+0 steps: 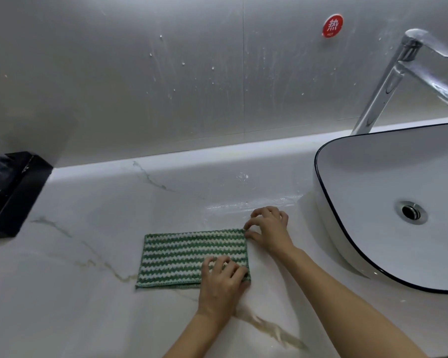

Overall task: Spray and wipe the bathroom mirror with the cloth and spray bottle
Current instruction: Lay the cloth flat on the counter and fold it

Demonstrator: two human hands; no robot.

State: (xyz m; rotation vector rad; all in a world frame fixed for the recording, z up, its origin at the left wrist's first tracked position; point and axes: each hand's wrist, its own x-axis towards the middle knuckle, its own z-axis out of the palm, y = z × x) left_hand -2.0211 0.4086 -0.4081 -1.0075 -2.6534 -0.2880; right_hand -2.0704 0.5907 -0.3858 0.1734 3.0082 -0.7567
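Under both hands, the white marble-veined worktop carries a folded green-and-white zigzag-striped cloth, lying flat. Right of the fingers stands a white oval basin with a dark rim, a chrome tap behind it. The left hand presses curled fingers on the cloth's near right corner; the right hand pinches its far right corner. No spray bottle shows. To finish the fold well, I would line up the edges before lifting.
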